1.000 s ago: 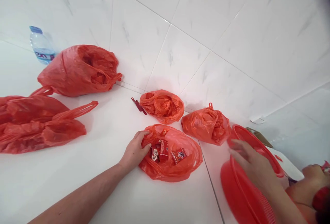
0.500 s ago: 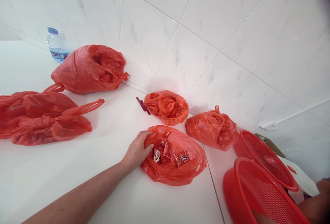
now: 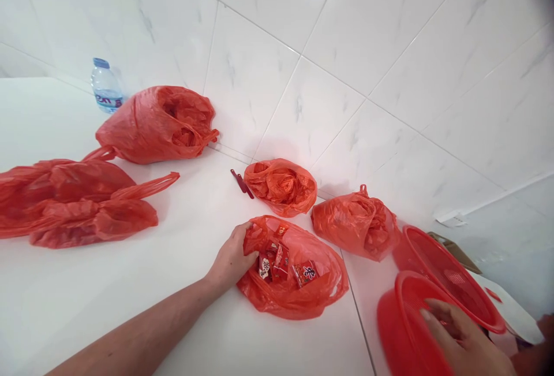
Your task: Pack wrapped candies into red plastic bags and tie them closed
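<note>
My left hand [image 3: 234, 257] pinches the left rim of an open red plastic bag [image 3: 298, 304] between thumb and fingers. Small red snack packets [image 3: 280, 260] lie inside that bag, one of them apart on the right [image 3: 305, 273]. Over the near red plastic basket [image 3: 396, 324], my right hand [image 3: 470, 338] is curled, with thumb and fingers close together. A bit of red shows between its fingers, but blur hides whether that is a packet or the basket behind.
Behind stand a bunched red bag [image 3: 281, 186] and another red bag [image 3: 352, 220]. Dark red strips [image 3: 242, 183] lie left of them. Farther left are a full red bag [image 3: 147, 125], more red bags [image 3: 82, 203] and a water bottle [image 3: 106, 87]. A second red basket [image 3: 454, 278] stands right, by the tiled wall [image 3: 268, 64].
My right hand has risen from low inside the near basket to above its rim. My left hand stays on the bag's edge. The view has shifted slightly.
</note>
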`<state>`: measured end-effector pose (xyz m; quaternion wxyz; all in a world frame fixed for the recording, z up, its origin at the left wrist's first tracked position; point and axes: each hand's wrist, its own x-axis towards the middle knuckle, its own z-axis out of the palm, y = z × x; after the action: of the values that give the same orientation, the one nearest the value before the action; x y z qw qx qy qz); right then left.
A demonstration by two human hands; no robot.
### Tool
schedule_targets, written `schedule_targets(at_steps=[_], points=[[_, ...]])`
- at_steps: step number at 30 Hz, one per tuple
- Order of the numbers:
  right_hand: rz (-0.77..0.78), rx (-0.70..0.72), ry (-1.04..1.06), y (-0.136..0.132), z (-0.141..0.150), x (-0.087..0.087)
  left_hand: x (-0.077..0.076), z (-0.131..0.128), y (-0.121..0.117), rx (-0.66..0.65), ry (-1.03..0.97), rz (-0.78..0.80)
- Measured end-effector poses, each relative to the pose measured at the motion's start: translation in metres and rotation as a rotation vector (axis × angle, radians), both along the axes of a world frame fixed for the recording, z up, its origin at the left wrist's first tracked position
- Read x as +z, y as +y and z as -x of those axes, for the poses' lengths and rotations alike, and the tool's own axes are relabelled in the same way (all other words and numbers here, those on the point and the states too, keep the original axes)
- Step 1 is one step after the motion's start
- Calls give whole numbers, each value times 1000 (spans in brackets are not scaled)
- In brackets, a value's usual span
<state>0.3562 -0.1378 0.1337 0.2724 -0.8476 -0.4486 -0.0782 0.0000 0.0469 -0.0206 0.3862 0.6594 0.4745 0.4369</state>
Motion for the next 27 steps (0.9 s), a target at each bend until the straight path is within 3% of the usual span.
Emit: schedule_targets(at_steps=[4,9,12,14,17,22,25,27], points=[[-15,117,130,5,53,-30,1,-1,0,9,-8,-46],[-21,263,417,52,115,-89,8,0,-6,29,-32,-17],[-76,315,606,78,127,-102,15,1,-7,66,-65,-3],[-131,335,700,90,126,-97,21,0,-6,97,-98,5],[-197,375,769,100,118,-73,38,-3,-1,157,-151,20],[-501,454,813,99,111,-30,85,-6,-4,171,-327,-94],[-727,401,785,91,102,-22,107,0,-13,229,-373,-211],[-750,402,802,87,94,-28,108,7,-16,248,-361,-240]])
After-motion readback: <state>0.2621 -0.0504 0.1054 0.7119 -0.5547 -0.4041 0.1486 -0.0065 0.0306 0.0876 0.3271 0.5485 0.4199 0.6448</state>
